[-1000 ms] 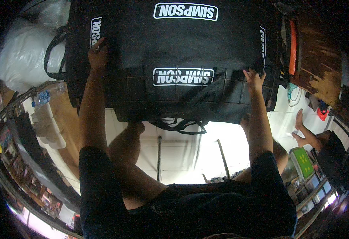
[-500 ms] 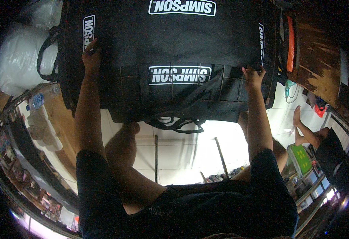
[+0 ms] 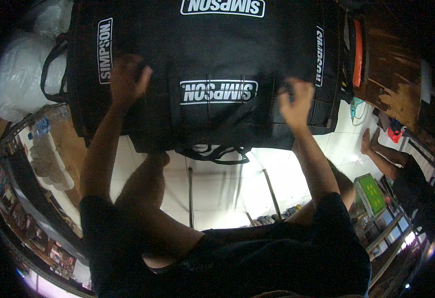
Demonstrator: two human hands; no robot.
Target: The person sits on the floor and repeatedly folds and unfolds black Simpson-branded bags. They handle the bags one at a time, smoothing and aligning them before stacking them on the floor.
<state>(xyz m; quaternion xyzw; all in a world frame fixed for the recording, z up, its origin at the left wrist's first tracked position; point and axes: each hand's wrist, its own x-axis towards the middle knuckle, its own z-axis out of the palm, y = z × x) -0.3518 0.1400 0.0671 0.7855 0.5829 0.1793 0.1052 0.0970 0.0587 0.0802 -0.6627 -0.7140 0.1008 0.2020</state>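
Note:
A large black fabric bag (image 3: pixel 153 44) with white-framed printed patches lies spread in front of me. My left hand (image 3: pixel 129 79) is over its left part beside an upright patch, thumb apart from the fingers, holding nothing that I can see. Near the bag's right part, my right hand (image 3: pixel 297 103) hovers at or just above the cloth; it is somewhat blurred, its fingers bent and the thumb apart. Black strap handles (image 3: pixel 222 158) hang from the bag's near edge. Another strap loop (image 3: pixel 46 74) sticks out at its left side.
Clear plastic-wrapped bundles (image 3: pixel 16 74) sit at the left. A worn wooden board (image 3: pixel 401 89) stands at the right, by an orange strip (image 3: pixel 358 54). Another person's bare legs (image 3: pixel 384 159) show on the right. A green panel (image 3: pixel 371 194) is below them. White floor tiles (image 3: pixel 217 193) lie between my legs.
Both hands have come off the cloth they were gripping or pressing and shifted inward, the left to the right, the right to the left. The bag's near part looks smoother.

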